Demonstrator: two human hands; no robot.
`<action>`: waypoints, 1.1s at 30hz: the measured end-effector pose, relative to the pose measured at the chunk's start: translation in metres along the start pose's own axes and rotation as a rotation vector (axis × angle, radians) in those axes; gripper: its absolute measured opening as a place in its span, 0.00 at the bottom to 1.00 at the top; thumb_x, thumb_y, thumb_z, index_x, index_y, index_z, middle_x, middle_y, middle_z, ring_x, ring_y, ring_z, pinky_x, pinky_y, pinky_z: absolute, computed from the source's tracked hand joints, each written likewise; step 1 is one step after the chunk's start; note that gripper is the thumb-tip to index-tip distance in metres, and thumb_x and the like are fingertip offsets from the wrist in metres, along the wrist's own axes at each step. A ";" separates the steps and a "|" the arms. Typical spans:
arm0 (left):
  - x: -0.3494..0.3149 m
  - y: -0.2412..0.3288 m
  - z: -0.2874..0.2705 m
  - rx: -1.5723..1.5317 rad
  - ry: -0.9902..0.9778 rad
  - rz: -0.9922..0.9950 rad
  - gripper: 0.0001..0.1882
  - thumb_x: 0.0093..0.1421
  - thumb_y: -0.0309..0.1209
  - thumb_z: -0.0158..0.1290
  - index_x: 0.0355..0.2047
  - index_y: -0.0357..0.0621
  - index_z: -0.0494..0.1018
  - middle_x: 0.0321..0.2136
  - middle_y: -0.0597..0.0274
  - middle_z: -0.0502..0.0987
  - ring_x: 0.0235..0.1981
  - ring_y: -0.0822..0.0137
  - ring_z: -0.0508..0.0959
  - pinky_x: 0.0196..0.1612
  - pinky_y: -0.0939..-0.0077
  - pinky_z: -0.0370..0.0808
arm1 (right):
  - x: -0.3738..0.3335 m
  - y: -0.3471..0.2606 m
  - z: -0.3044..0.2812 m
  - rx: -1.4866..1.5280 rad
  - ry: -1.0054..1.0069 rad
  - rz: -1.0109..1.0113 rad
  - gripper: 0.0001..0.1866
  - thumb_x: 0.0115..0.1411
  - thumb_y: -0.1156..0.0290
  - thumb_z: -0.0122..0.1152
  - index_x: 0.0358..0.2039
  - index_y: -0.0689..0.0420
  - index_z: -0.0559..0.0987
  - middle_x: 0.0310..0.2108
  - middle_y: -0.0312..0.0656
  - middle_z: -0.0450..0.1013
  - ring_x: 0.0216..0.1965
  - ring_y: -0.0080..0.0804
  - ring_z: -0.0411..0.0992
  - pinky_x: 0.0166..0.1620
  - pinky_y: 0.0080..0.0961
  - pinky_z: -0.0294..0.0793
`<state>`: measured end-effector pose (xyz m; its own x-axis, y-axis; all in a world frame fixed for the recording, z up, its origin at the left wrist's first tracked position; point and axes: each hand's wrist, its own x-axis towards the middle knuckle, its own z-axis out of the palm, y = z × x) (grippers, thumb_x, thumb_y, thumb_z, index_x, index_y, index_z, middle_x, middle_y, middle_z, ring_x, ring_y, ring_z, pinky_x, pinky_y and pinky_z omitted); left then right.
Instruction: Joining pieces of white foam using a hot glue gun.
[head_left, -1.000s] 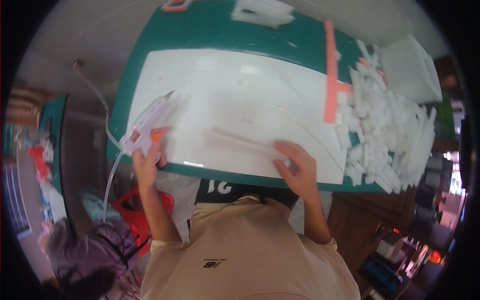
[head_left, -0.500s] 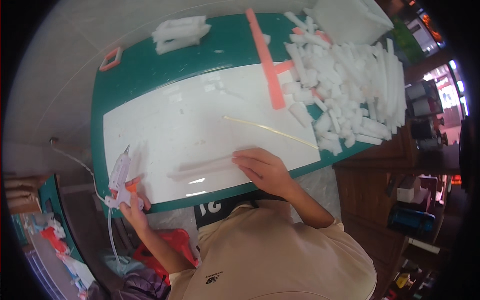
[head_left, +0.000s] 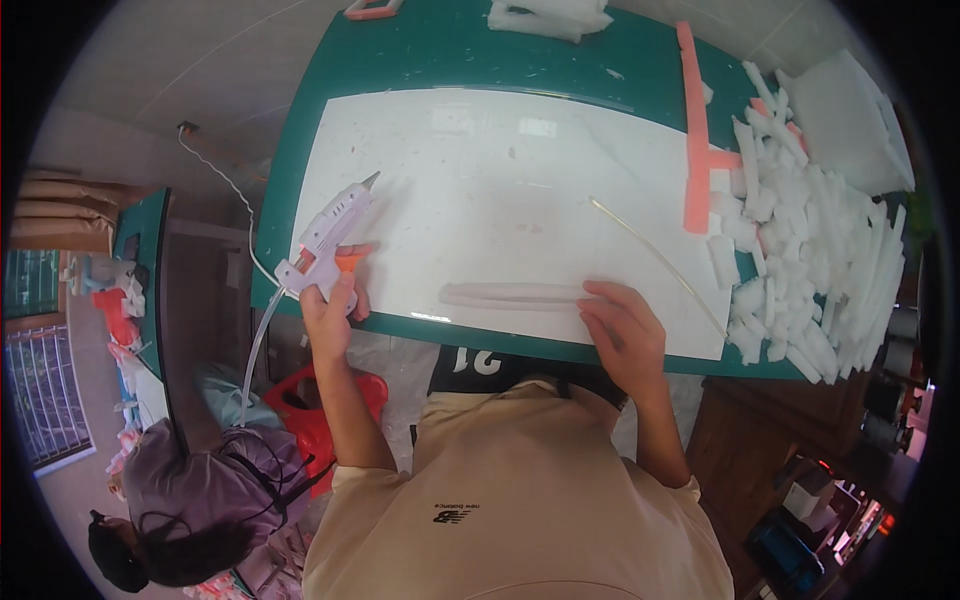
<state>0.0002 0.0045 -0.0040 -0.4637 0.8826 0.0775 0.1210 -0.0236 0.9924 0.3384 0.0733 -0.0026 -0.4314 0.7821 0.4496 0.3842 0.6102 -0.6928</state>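
A white hot glue gun point(head_left: 337, 222) with an orange trigger is in my left hand point(head_left: 334, 318), over the left end of the white sheet point(head_left: 450, 180). Its nozzle points up and to the right, and a long clear glue stick point(head_left: 262, 345) sticks out behind. My right hand point(head_left: 630, 335) pinches the right end of a slim white foam strip point(head_left: 510, 294). That strip extends left along the sheet's near side, apart from the glue gun; I cannot tell whether it touches the sheet.
A thin yellowish stick point(head_left: 655, 260) and a pink foam strip point(head_left: 694, 130) lie right. Beyond are heaped white foam pieces point(head_left: 790, 240) and a foam block point(head_left: 850, 120). A white cord point(head_left: 222, 168) runs left of the green table point(head_left: 440, 60). A person point(head_left: 200, 490) is at lower left, near a red stool point(head_left: 350, 395).
The view has turned, so the table sits further right and higher, and the person at left shows more. The foam strip looks sharper now. Both hands keep their hold.
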 end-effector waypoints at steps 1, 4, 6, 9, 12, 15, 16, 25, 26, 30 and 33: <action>0.000 0.001 0.000 0.002 0.004 -0.001 0.18 0.61 0.32 0.48 0.47 0.30 0.66 0.41 0.47 0.77 0.12 0.76 0.67 0.14 0.84 0.61 | 0.000 0.000 -0.001 0.031 -0.007 0.054 0.10 0.50 0.85 0.62 0.34 0.60 0.80 0.42 0.45 0.75 0.43 0.45 0.74 0.44 0.33 0.75; 0.000 0.001 0.000 0.000 0.005 -0.002 0.18 0.61 0.32 0.48 0.47 0.30 0.66 0.41 0.47 0.77 0.12 0.76 0.67 0.14 0.84 0.62 | 0.004 -0.001 -0.003 0.077 -0.028 0.129 0.10 0.50 0.85 0.61 0.34 0.61 0.79 0.42 0.46 0.75 0.43 0.44 0.74 0.44 0.32 0.75; 0.000 -0.001 -0.001 -0.021 -0.006 0.003 0.18 0.61 0.32 0.49 0.46 0.30 0.66 0.41 0.47 0.77 0.12 0.76 0.67 0.14 0.84 0.62 | 0.004 -0.001 -0.003 0.094 -0.040 0.149 0.10 0.50 0.85 0.61 0.34 0.61 0.79 0.43 0.46 0.75 0.44 0.44 0.74 0.44 0.31 0.75; 0.001 0.001 0.000 0.002 -0.004 0.010 0.19 0.61 0.33 0.49 0.47 0.30 0.66 0.41 0.46 0.77 0.12 0.76 0.67 0.14 0.84 0.62 | 0.004 -0.001 -0.001 0.061 -0.038 0.119 0.10 0.50 0.85 0.61 0.34 0.62 0.79 0.43 0.46 0.75 0.43 0.44 0.74 0.44 0.31 0.75; 0.001 -0.004 -0.006 -0.018 -0.046 -0.016 0.20 0.61 0.29 0.47 0.50 0.28 0.63 0.44 0.47 0.76 0.12 0.77 0.67 0.14 0.84 0.62 | 0.003 -0.001 0.002 0.035 -0.013 0.098 0.10 0.50 0.85 0.61 0.34 0.62 0.79 0.41 0.46 0.75 0.42 0.44 0.74 0.43 0.31 0.75; 0.001 -0.003 -0.006 -0.032 -0.043 -0.002 0.20 0.61 0.29 0.47 0.50 0.28 0.63 0.44 0.47 0.76 0.13 0.77 0.68 0.14 0.84 0.63 | 0.002 0.000 0.004 0.010 0.002 0.055 0.11 0.50 0.85 0.61 0.35 0.62 0.79 0.40 0.47 0.74 0.40 0.44 0.74 0.42 0.31 0.75; 0.000 -0.003 -0.006 -0.032 -0.043 -0.003 0.20 0.61 0.29 0.47 0.50 0.28 0.63 0.44 0.47 0.76 0.13 0.77 0.68 0.14 0.84 0.63 | 0.002 0.000 0.005 -0.004 0.012 0.047 0.12 0.50 0.85 0.62 0.36 0.62 0.79 0.39 0.47 0.74 0.40 0.44 0.74 0.41 0.31 0.75; 0.001 -0.005 -0.006 -0.020 -0.046 -0.011 0.19 0.61 0.30 0.47 0.50 0.29 0.64 0.44 0.47 0.76 0.13 0.77 0.68 0.14 0.85 0.62 | 0.005 -0.005 0.000 -0.024 -0.015 0.136 0.19 0.50 0.81 0.64 0.45 0.58 0.78 0.40 0.46 0.74 0.40 0.44 0.73 0.42 0.32 0.74; 0.000 -0.005 -0.008 -0.011 -0.040 -0.011 0.19 0.61 0.30 0.48 0.50 0.29 0.64 0.44 0.47 0.76 0.13 0.77 0.68 0.14 0.85 0.62 | 0.006 -0.006 -0.001 -0.042 -0.025 0.149 0.20 0.51 0.80 0.65 0.46 0.58 0.77 0.40 0.46 0.74 0.40 0.44 0.73 0.42 0.32 0.74; -0.001 -0.002 -0.002 0.018 0.019 0.016 0.17 0.61 0.31 0.48 0.45 0.30 0.68 0.41 0.47 0.78 0.12 0.76 0.66 0.14 0.84 0.61 | 0.006 -0.001 0.001 -0.024 -0.011 0.121 0.21 0.51 0.79 0.65 0.47 0.58 0.76 0.41 0.46 0.74 0.41 0.43 0.73 0.42 0.31 0.74; 0.001 0.002 0.003 0.009 0.014 0.013 0.17 0.61 0.31 0.48 0.45 0.30 0.67 0.41 0.47 0.78 0.12 0.76 0.66 0.14 0.84 0.61 | 0.006 -0.001 -0.001 -0.018 -0.022 0.150 0.20 0.50 0.79 0.66 0.45 0.58 0.76 0.41 0.45 0.75 0.41 0.43 0.73 0.43 0.31 0.74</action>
<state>0.0025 0.0069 -0.0027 -0.4742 0.8757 0.0913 0.1346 -0.0305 0.9904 0.3360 0.0773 0.0015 -0.3857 0.8620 0.3290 0.4603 0.4888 -0.7411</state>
